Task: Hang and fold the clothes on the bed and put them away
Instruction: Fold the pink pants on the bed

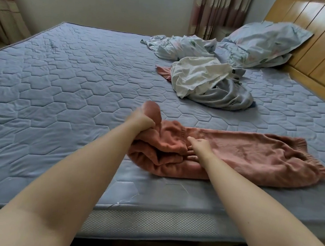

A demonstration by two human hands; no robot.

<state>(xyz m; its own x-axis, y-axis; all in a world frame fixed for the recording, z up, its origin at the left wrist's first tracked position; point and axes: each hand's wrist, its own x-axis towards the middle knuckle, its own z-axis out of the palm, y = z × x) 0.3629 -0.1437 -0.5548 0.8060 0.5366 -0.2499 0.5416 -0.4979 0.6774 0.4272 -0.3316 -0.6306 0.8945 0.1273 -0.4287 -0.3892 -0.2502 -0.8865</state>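
Rust-pink knitted trousers (pixel 253 157) lie across the near part of the blue quilted mattress (pixel 62 85), cuffs pointing right. My left hand (pixel 143 122) grips the bunched waist end and lifts a fold of it off the bed. My right hand (pixel 200 146) rests on the trousers just right of the bunched part, its fingers partly buried in the fabric. Further back lies a heap with a white shirt (pixel 198 74), a grey garment (pixel 225 97) under it and a bit of pink cloth (pixel 163 71).
A crumpled pale floral sheet (pixel 177 47) and a matching pillow (pixel 262 43) lie at the far right by the wooden headboard (pixel 324 43). Curtains (pixel 218 11) hang behind the bed. The mattress edge (pixel 148 224) runs just in front of me.
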